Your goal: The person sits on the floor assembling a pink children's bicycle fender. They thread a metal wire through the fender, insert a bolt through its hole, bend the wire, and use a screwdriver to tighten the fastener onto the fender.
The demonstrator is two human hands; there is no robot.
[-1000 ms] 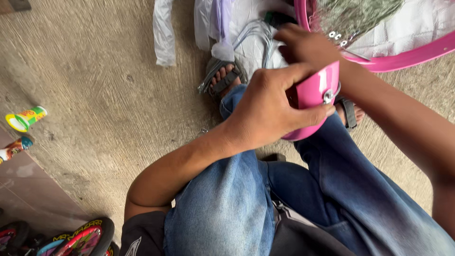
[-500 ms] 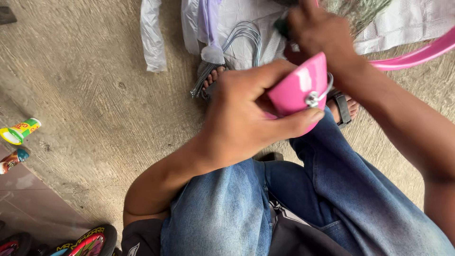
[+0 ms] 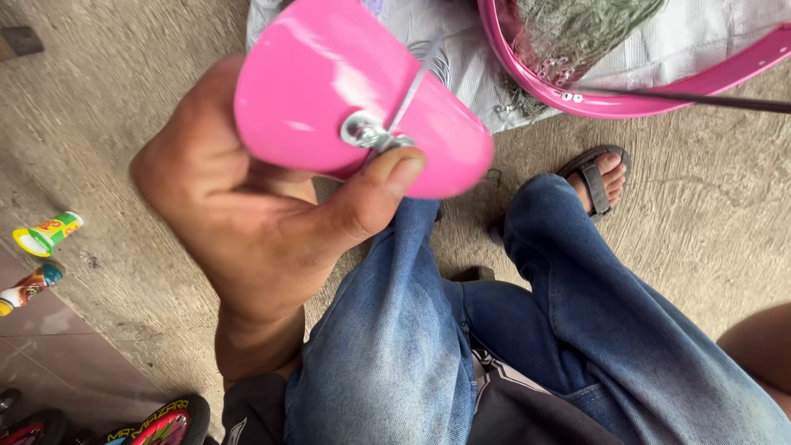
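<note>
Pink fender (image 3: 329,91) raised closer, right hand gone

Bicycle workshop, concrete floor (image 3: 124,124), pink wheel rim (image 3: 626,100), small wheels (image 3: 165,424)

Daylight, soft and even; no hard shadows on the concrete floor (image 3: 124,124). Source seems overhead and diffuse. The pink fender (image 3: 329,91) in my left hand (image 3: 247,222) carries a pale sheen and one small bright highlight left of its bolt (image 3: 367,132). Fender's right edge smears with motion blur. My hand, close to the lens, looks oversized and slightly soft. My jeans (image 3: 395,330) are sharp, weave visible. Faint shadow under my knees. Corners stretch a little from the wide lens.
</note>
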